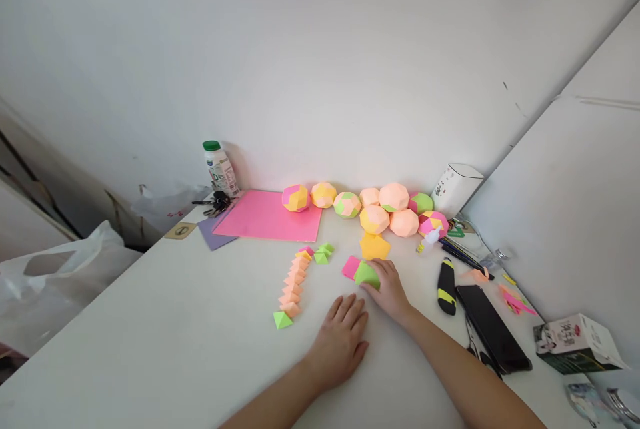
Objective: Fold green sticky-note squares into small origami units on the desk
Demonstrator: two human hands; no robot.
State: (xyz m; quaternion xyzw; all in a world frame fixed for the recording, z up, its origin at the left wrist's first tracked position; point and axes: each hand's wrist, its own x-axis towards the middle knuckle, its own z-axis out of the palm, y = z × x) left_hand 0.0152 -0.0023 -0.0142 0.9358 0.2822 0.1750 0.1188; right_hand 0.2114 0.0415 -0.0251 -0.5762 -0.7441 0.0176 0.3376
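Observation:
My left hand [339, 342] lies flat on the table, palm down, its fingers stretched out and nothing in them. Just beyond it, my right hand [389, 289] has its thumb and fingers closed on a piece of green paper [366, 274]. A pink piece of paper [351, 267] lies against the green one on its left. Behind them is a yellow-orange paper piece [375, 247]. Left of my hands runs a row of small folded peach paper units [292, 288], with a green folded unit [283, 320] at its near end and more green units [323, 254] by its far end.
Several faceted paper balls [394, 196] sit along the wall, by a pink board [270, 216]. A bottle [221, 169] and keys [219, 203] stand far left. On the right are a utility knife [447, 287], phone [494, 329], scissors [477, 346] and carton [575, 344].

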